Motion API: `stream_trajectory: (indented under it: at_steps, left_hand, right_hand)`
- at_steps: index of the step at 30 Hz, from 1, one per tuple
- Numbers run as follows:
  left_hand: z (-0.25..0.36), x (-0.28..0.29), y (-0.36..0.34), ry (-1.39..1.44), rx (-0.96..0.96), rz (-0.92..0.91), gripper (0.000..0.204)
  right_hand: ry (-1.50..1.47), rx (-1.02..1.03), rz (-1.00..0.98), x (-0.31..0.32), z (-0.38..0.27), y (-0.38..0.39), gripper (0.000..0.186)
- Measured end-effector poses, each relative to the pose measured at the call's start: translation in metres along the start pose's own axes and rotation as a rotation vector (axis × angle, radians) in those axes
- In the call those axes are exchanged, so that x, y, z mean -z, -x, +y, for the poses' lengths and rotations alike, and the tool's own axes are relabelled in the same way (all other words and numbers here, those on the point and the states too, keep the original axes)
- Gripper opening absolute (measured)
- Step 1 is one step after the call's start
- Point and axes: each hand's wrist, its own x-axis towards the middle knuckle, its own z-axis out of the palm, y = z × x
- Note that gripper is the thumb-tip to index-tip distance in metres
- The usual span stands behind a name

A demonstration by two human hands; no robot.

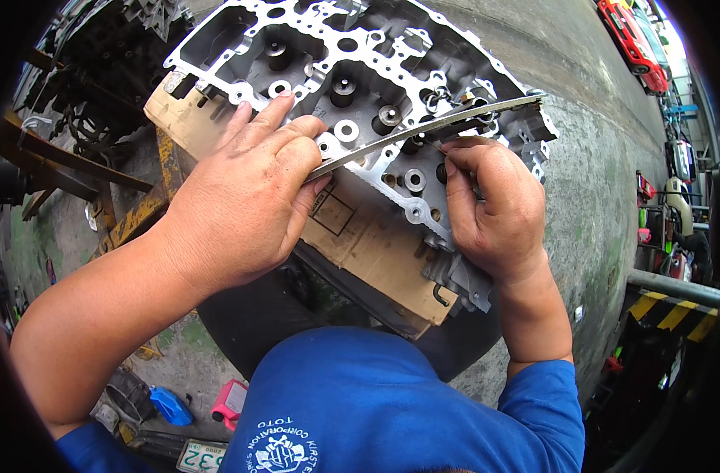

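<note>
A grey aluminium cylinder head (376, 175) lies in front of me, with valve stems and bolt bosses standing in its recesses. Across its upper face runs a long thin metal straightedge (423, 126), which looks set on edge. My left hand (246, 189) is closed on the straightedge's near left end between thumb and index finger, while its other fingers rest on the casting's rim. My right hand (494, 201) is pinched just below the bar, over the right part of the head. A thin sliver seems to poke from its fingertips, too small to name.
Flattened cardboard (368, 252) lies under the cylinder head. A dark engine assembly (92, 87) and a yellow metal stand (143, 209) are at left. On the concrete floor lie a blue bottle (171, 406) and a pink container (231, 402). A red car (634, 43) stands far right.
</note>
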Motion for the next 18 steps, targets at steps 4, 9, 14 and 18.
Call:
stream_trajectory:
  at_steps: [4,9,14,18]
  left_hand:
    - [-0.0011,0.0001,0.0000,0.000,-0.002,-0.006,0.017]
    - [-0.0016,0.0000,-0.0002,0.003,0.001,-0.005,0.016]
    - [-0.0002,0.0002,0.0005,-0.005,-0.001,-0.008,0.016]
    - [0.0007,0.0000,0.0009,-0.012,0.001,-0.013,0.017]
  right_hand:
    - [0.015,0.020,-0.003,-0.0036,0.0011,0.0005,0.015]
    - [-0.013,-0.012,0.058,-0.0045,0.0003,0.0021,0.015]
    - [0.015,-0.014,0.026,-0.0026,-0.0030,0.0003,0.013]
    - [0.029,-0.047,0.046,-0.0053,-0.0069,-0.0003,0.012]
